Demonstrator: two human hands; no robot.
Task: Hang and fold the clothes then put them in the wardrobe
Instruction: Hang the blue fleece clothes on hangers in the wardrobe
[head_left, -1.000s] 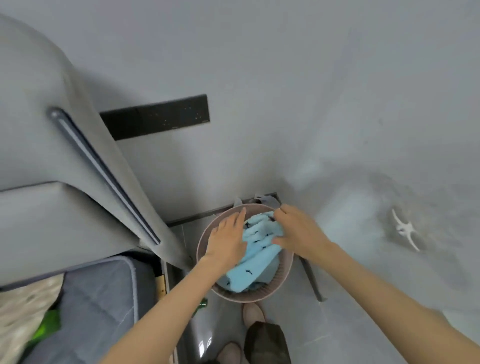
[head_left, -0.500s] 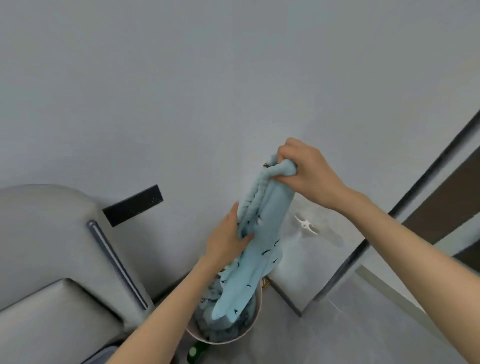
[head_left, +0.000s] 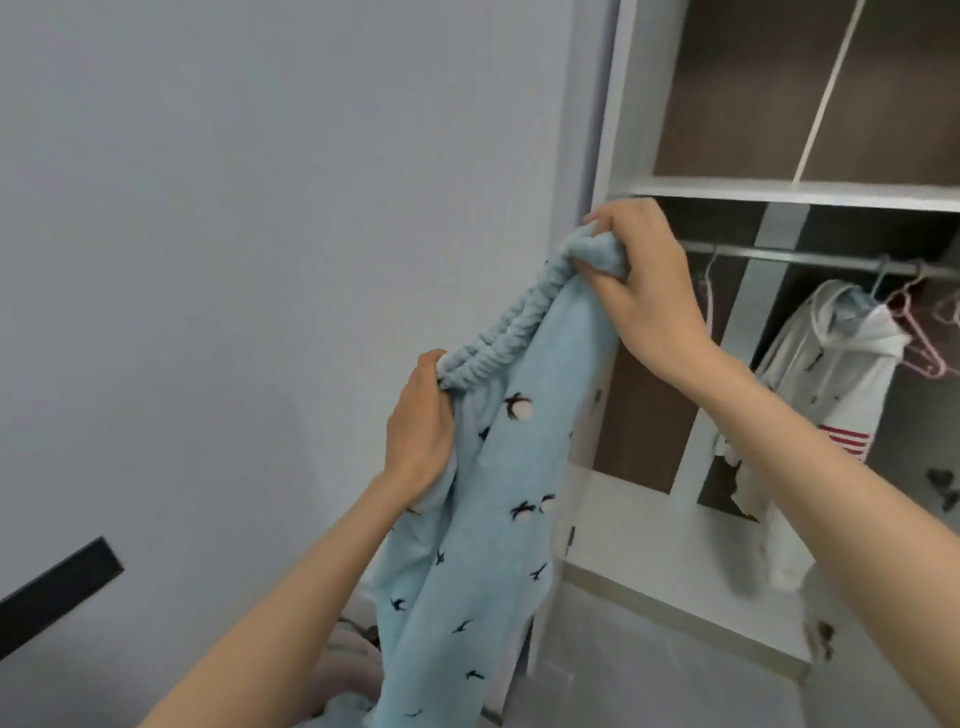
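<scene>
A light blue fleece garment (head_left: 483, 519) with small dark bird prints and an elastic waistband hangs in front of me. My left hand (head_left: 421, 431) grips the lower end of the waistband. My right hand (head_left: 639, 280) grips the upper end, raised near the wardrobe's left post. The cloth drops down toward the laundry basket (head_left: 348, 654), whose rim shows at the bottom. The open wardrobe (head_left: 779, 189) stands to the right, with a hanging rail (head_left: 810, 258).
A white hoodie (head_left: 831, 374) with red stripes hangs on the rail beside pink hangers (head_left: 919, 343). A white shelf board crosses above the rail. A plain grey wall fills the left, with a dark strip (head_left: 57, 597) low down.
Both hands have lifted the blue garment out of the basket and up high. My view has swung up and right, bringing the open wardrobe into sight.
</scene>
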